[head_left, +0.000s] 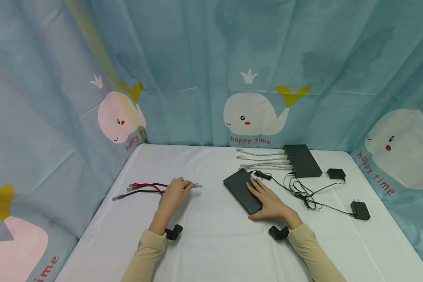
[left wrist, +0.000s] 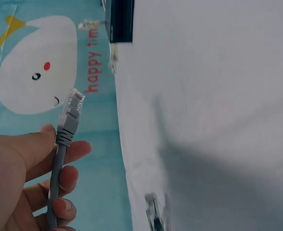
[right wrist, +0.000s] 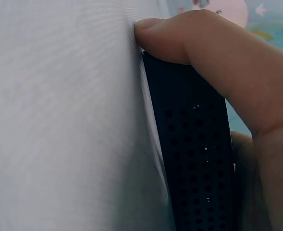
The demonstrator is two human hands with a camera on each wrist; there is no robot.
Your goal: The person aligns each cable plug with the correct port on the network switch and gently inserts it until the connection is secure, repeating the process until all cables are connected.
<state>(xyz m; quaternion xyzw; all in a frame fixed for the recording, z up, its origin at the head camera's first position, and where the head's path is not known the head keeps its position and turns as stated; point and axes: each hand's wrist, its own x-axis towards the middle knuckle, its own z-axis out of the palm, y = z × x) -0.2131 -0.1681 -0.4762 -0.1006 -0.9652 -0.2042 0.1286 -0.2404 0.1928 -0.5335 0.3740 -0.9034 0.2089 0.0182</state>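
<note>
My left hand [head_left: 174,194] pinches a grey network cable [left wrist: 56,178] between thumb and fingers, just behind its clear plug [left wrist: 75,102]. The plug points away from the hand, raised over the table. Beside and under that hand lie red and black network cables [head_left: 141,191] with clear plugs. My right hand [head_left: 270,199] holds a flat black network switch [head_left: 239,187] on the table, fingers spread over its top and thumb round its near corner. Vent holes [right wrist: 194,163] run along the switch's side in the right wrist view.
Behind stands a second black switch [head_left: 303,160] with several grey cables [head_left: 264,158] plugged into its left side. Coiled black power cords [head_left: 304,192] lie to the right, leading to two adapters, one farther back [head_left: 336,174] and one nearer [head_left: 360,210]. A whale-print curtain [head_left: 197,78] surrounds the white table.
</note>
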